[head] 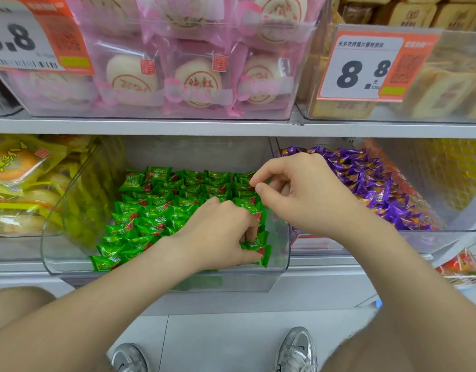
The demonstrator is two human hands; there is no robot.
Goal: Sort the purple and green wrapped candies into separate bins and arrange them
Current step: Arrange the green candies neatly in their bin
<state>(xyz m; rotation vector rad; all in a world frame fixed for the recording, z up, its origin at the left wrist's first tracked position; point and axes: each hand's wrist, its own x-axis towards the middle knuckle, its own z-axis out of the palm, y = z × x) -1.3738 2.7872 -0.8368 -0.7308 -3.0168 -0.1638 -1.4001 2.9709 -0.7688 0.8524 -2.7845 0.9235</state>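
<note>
Grip, left hand: fingers curled down into the green candies at the lower right corner of the pile, thumb pressed on one near the front, so it's got hold of a few.
Grip, right hand: thumb and forefinger nearly meeting over the back right of the green pile. Honestly can't tell if a wrapper edge is pinched in there or nothing at all.
Feel: tiny pillow packs, so I'd guess super light, with crinkly slick foil and a firm lump inside. Not fragile, but they'll probably slide over each other and squirt out of a lazy pinch.
Where to grab: the fat middle between thumb and fingertip, or a crimped end if one's lying flat in its row.
Candies vs grip: the green ones sit right under and left of both hands, in fairly neat rows across the centre of the frame. The front right ones touch the left fingertips.
Green's home: clear middle bin, front lip just below the left wrist.
Purple candies: heaped looser in the right bin, just behind and right of the right hand, with no finger on them that I can see.
Mix-ups: can't spot any strays in either bin, so this looks like the tidying part to me.
Around: yellow packets at the left edge, pink bun packs across the top of the frame.
</note>
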